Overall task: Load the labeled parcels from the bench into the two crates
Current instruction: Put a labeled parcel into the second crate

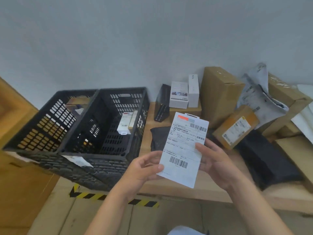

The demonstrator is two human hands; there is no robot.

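Note:
I hold a flat white parcel (184, 146) with a barcoded shipping label and an orange strip at its top, label up, above the bench's front edge. My left hand (144, 168) grips its lower left edge, thumb on the label. My right hand (215, 165) holds the right edge, thumb on top. Two black slotted crates stand side by side to the left: the right crate (108, 126) holds a small white labeled box (125, 122), the left crate (47, 121) holds brown boxes.
On the wooden bench (186, 187) lie a black poly bag (159, 138), a black box (162, 102), two white boxes (179, 97), a tall cardboard box (220, 95), a small labeled brown box (237, 128), grey mailers (260, 97) and a large black bag (267, 160). Hazard tape (115, 197) marks the floor.

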